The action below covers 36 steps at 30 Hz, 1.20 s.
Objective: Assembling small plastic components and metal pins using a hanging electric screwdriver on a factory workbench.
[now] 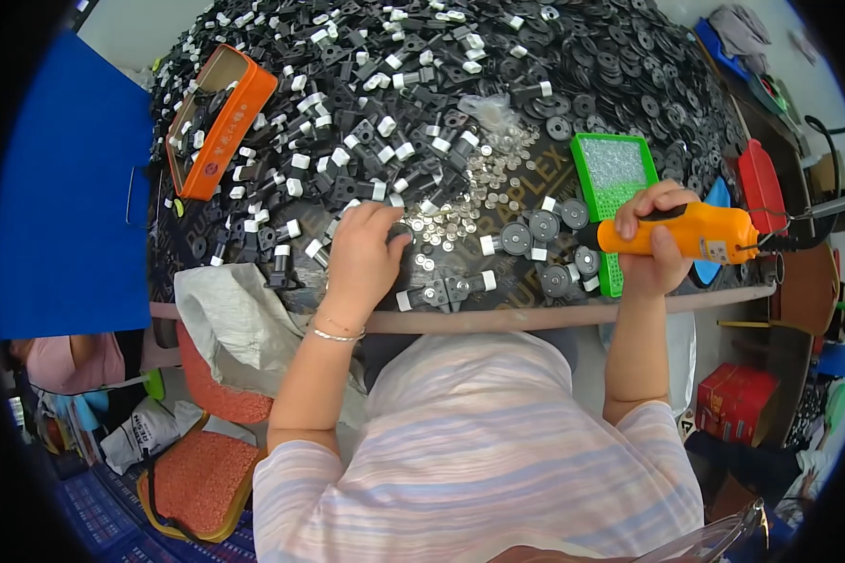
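My right hand (655, 246) is wrapped round an orange electric screwdriver (714, 233), which lies sideways with its black nose toward the left. Below and left of that nose are several assembled black-and-white parts with round grey discs (545, 225). My left hand (364, 251) is at the near side of the pile, fingers bent, thumb and fingertips closed round a small dark part (401, 231) that is mostly hidden. Just right of it lie scattered small silvery metal pieces (449, 225). Two joined black-and-white parts (448, 292) rest near the table edge.
A large heap of black brackets with white ends (347, 84) and black discs (620, 56) covers the far table. An orange tin (230, 127) stands at left. A green tray (612, 161) of small screws is at right, near a red bin (763, 188). A clear bag (491, 114) lies mid-table.
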Motion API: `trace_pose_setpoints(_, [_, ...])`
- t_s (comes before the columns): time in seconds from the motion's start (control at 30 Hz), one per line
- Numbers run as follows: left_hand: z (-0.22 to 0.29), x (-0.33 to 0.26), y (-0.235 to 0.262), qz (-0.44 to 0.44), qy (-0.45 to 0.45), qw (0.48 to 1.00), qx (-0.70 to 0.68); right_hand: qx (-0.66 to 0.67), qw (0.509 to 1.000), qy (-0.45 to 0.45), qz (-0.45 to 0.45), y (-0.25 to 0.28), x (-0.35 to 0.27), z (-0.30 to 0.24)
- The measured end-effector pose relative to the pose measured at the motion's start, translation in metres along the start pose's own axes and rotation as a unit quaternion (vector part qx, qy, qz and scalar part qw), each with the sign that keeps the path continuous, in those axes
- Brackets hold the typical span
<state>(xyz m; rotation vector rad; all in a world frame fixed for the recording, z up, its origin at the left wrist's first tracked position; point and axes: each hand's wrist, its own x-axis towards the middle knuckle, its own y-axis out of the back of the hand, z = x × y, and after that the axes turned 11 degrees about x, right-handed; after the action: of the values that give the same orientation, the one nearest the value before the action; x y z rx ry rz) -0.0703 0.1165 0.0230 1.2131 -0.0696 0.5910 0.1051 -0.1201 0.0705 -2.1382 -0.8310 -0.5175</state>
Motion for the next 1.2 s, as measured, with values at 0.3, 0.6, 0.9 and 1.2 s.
trace_pose_setpoints(0.3, [-0.004, 0.016, 0.008, -0.097, 0.003, 0.991, 0.097, -0.024, 0.999, -0.002, 0.022, 0.002, -0.008, -0.007])
trace_pose_setpoints(0.6, [-0.012, 0.000, -0.010, -0.145, -0.042, 0.980, 0.129, -0.003, 1.000, -0.018, -0.012, -0.007, -0.007, 0.003])
trace_pose_setpoints(0.9, [-0.006, 0.002, -0.007, -0.177, -0.087, 0.974, 0.108, 0.004, 1.000, -0.019, -0.009, -0.010, -0.010, 0.002])
trace_pose_setpoints(1.2, [-0.007, 0.004, 0.008, -0.201, -0.032, 0.976, -0.073, 0.017, 1.000, -0.016, -0.017, -0.011, -0.011, 0.000])
